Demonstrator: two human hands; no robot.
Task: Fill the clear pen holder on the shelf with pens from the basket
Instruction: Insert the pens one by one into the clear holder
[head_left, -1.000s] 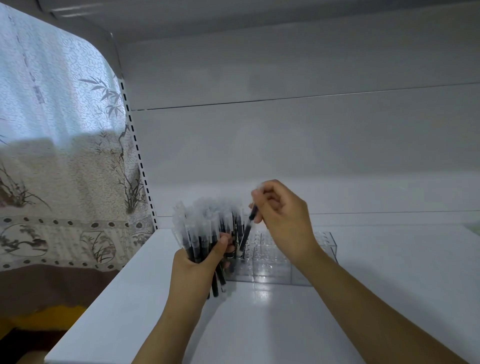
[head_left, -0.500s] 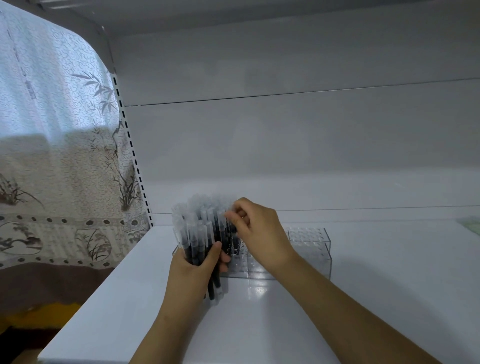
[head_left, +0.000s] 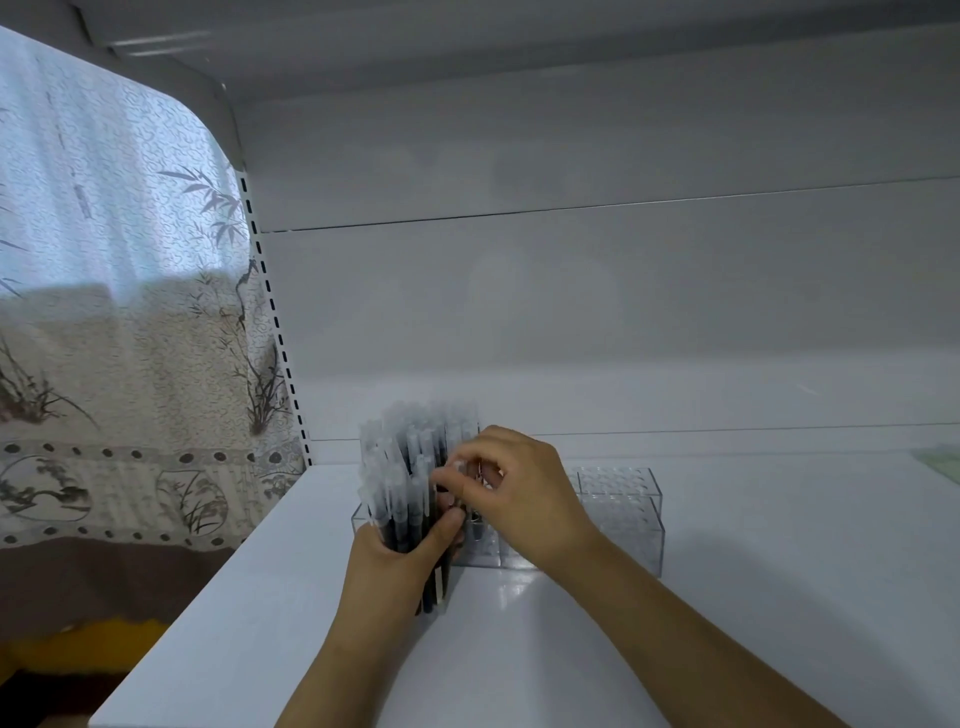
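The left hand (head_left: 400, 551) grips a thick bundle of pens (head_left: 402, 483) upright, caps up, fingers and thumb curled round the dark barrels. The bundle stands at the left end of the holder (head_left: 621, 512), its lower ends close to the shelf (head_left: 727, 623) in front of the holder's near left corner; whether they touch the shelf cannot be told.

The right hand (head_left: 519, 493) is the nearer one to the next pen: it sits just right of the bundle, over the holder's left half, fingers curled with thumb and forefinger closed on a pale cap at the bundle's right side. How much of that pen it has drawn free cannot be told.

The holder lies long-side parallel to the shelf's front edge, near the back. Its right half shows empty cells; the left half is hidden behind the hands. The pen's long axis is near vertical, matching the cells, so the coming move looks like a short lift and carry rightward, then straight down. The basket is not in view.
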